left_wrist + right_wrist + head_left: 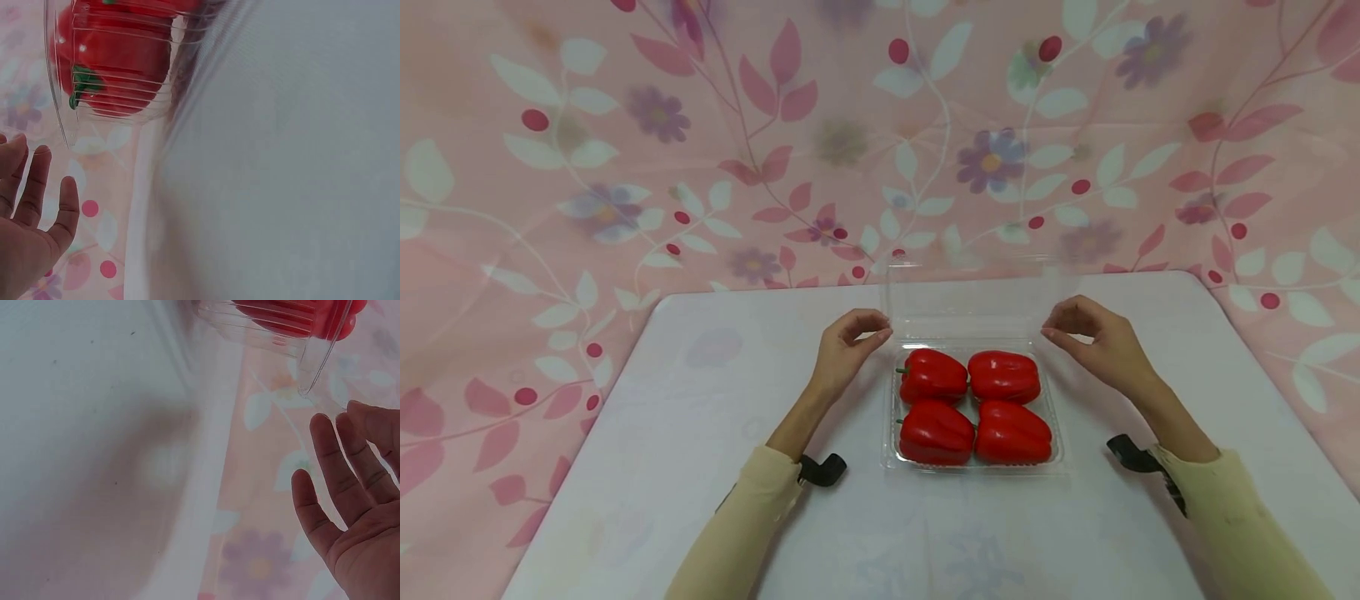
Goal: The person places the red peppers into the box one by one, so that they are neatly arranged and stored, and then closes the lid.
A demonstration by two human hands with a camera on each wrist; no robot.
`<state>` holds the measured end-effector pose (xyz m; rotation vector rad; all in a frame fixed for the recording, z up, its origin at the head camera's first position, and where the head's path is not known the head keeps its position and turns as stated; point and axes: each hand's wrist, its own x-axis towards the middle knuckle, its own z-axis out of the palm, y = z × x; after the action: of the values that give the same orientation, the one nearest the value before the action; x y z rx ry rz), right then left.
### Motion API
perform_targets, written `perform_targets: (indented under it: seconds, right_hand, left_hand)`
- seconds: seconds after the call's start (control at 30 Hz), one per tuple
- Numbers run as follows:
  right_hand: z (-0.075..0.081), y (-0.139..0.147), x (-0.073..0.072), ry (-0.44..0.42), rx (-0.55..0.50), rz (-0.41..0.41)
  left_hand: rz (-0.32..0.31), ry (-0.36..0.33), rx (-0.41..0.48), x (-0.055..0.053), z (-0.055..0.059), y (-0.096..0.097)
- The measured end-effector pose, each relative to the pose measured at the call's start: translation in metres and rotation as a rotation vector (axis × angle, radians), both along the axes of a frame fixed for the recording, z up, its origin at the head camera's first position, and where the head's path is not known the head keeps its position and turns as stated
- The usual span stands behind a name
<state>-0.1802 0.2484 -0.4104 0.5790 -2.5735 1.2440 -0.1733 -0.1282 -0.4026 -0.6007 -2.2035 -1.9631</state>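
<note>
Red bell peppers, several of them, lie in two rows in a clear plastic clamshell container (pixel 891 462). Its hinged lid (pixel 966 296) stands raised at the far side, tilted back. At the lid's left edge, near the hinge, my left hand (pixel 842 354) pinches the plastic between thumb and forefinger. My right hand (pixel 1105 346) does the same at the right edge. Both wrist views show the other fingers spread below the pinch. In the left wrist view, a pepper (pixel 122 56) with a green stem shows through the ribbed container wall.
The container stands on a white-covered table (pixel 700 417), toward its far edge. Behind the table hangs a pink cloth (pixel 820 100) printed with leaves and flowers. Black straps (pixel 823 471) sit at the wrists, by the pale yellow sleeves (pixel 737 525).
</note>
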Motion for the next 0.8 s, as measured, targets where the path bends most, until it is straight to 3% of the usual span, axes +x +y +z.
perform_targets:
  seconds: [0.27,0.47,0.6,0.7,0.8]
  right_hand:
    - [-0.003,0.005,0.008,0.087,0.054,0.054]
    - [0.000,0.012,0.020,0.060,0.128,0.078]
    - [0.001,0.015,0.025,0.044,0.162,0.119]
    - [-0.001,0.018,0.027,0.070,0.190,0.147]
    - [-0.003,0.020,0.029,0.093,0.212,0.170]
  left_hand:
    - [-0.003,0.084,-0.081,0.009,0.003,-0.005]
    - [0.000,0.133,-0.185,0.020,0.004,-0.010]
    - [-0.011,0.151,-0.236,0.019,-0.010,-0.015]
    - [0.001,0.156,-0.264,0.017,-0.024,-0.018]
    - [0.016,0.143,-0.295,0.019,-0.031,-0.020]
